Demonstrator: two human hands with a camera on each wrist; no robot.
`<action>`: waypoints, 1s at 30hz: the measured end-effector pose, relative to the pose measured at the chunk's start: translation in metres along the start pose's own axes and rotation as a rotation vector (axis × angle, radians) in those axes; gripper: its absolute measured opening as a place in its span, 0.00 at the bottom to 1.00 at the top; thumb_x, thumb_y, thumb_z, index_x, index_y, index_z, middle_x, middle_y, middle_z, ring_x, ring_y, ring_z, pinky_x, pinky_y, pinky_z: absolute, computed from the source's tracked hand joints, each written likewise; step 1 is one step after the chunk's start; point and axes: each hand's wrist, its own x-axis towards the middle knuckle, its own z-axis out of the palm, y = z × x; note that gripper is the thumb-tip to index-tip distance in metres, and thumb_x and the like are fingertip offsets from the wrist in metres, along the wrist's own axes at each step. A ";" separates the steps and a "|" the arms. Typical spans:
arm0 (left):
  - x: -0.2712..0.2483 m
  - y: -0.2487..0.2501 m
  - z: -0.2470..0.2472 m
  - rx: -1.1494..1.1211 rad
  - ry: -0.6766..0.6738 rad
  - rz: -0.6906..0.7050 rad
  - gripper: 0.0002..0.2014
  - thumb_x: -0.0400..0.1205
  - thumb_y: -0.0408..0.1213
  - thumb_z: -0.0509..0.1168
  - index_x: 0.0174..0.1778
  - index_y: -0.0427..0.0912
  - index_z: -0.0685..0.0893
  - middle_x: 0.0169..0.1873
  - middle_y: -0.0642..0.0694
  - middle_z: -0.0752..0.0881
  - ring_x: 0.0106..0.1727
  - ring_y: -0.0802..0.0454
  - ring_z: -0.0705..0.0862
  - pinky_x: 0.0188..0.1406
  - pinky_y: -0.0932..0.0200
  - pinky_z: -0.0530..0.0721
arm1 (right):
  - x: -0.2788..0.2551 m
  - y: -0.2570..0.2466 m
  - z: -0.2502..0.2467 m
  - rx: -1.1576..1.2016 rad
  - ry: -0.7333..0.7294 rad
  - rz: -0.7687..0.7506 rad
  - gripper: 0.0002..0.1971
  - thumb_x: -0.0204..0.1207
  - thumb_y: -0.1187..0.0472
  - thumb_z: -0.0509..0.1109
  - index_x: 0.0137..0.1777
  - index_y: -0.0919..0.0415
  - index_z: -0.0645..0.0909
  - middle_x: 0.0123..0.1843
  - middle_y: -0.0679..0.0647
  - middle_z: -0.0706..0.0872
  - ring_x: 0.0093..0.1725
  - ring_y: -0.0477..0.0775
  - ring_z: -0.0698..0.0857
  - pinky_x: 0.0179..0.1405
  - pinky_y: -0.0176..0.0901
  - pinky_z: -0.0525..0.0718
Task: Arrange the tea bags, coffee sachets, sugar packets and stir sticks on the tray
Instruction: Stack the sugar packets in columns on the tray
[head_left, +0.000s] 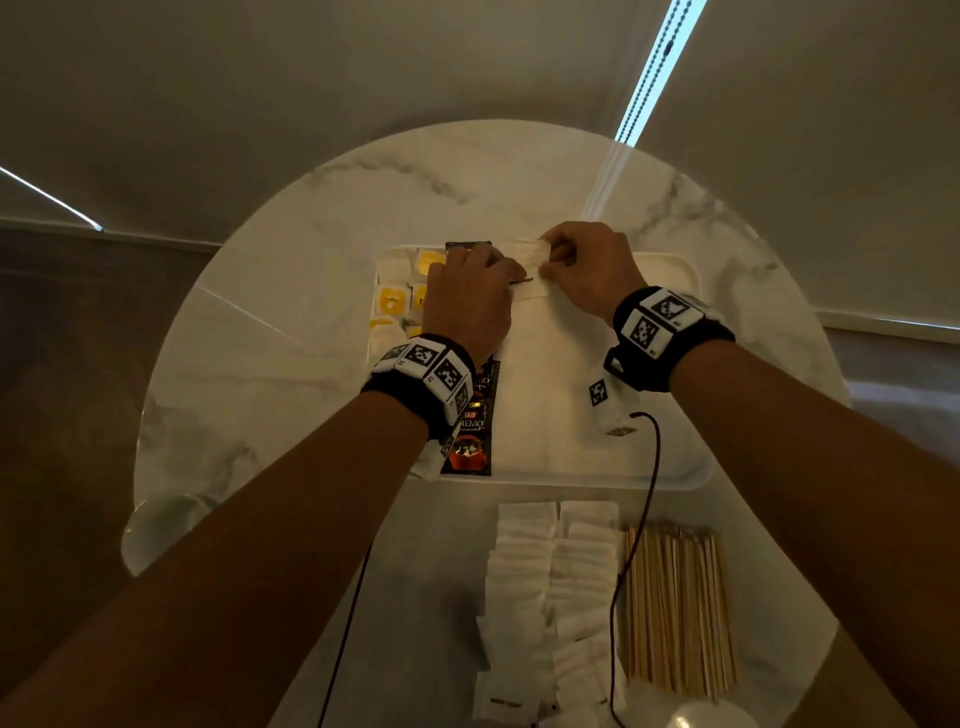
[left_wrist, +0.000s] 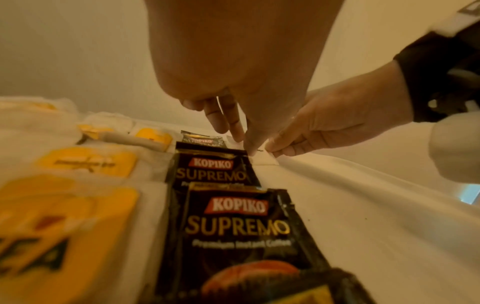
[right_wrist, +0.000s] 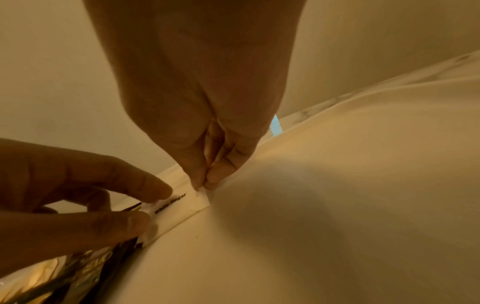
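Note:
A white tray (head_left: 696, 470) sits on a round marble table (head_left: 291, 244). Yellow-tagged tea bags (head_left: 392, 301) (left_wrist: 88, 162) lie along its left side. Black coffee sachets (head_left: 470, 436) (left_wrist: 233, 226) run in an overlapping column beside them. At the far end of the tray, right of the column's top, lies a white sugar packet (head_left: 524, 260) (left_wrist: 265, 158) (right_wrist: 179, 203). My left hand (head_left: 511, 270) (left_wrist: 246, 144) (right_wrist: 148, 205) holds its left end between its fingertips. My right hand (head_left: 545, 260) (left_wrist: 275, 150) (right_wrist: 202, 185) pinches its right end with thumb and finger.
On the table in front of the tray lie two rows of several loose sugar packets (head_left: 550, 582) and, to their right, a bundle of wooden stir sticks (head_left: 675, 603). A black cable (head_left: 652, 467) hangs from my right wrist over them. The tray's right half is bare.

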 end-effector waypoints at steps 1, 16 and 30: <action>0.001 0.000 0.002 0.015 -0.003 0.003 0.14 0.80 0.35 0.64 0.59 0.53 0.86 0.58 0.49 0.83 0.61 0.42 0.77 0.54 0.47 0.71 | 0.001 0.000 0.001 0.026 0.011 0.009 0.14 0.70 0.67 0.77 0.55 0.59 0.86 0.45 0.53 0.90 0.45 0.47 0.86 0.48 0.28 0.80; -0.027 0.009 -0.020 -0.014 -0.007 0.023 0.14 0.79 0.33 0.66 0.58 0.53 0.84 0.60 0.53 0.83 0.64 0.45 0.78 0.57 0.47 0.70 | -0.029 -0.016 -0.036 0.010 0.059 -0.057 0.05 0.75 0.62 0.71 0.49 0.56 0.86 0.45 0.45 0.87 0.44 0.41 0.83 0.41 0.17 0.73; -0.208 0.024 -0.055 -0.210 -0.147 0.093 0.09 0.79 0.36 0.66 0.52 0.53 0.85 0.53 0.52 0.87 0.54 0.48 0.83 0.54 0.44 0.78 | -0.195 -0.056 -0.069 -0.033 0.011 -0.064 0.05 0.78 0.59 0.70 0.49 0.57 0.87 0.48 0.45 0.88 0.45 0.40 0.84 0.41 0.14 0.74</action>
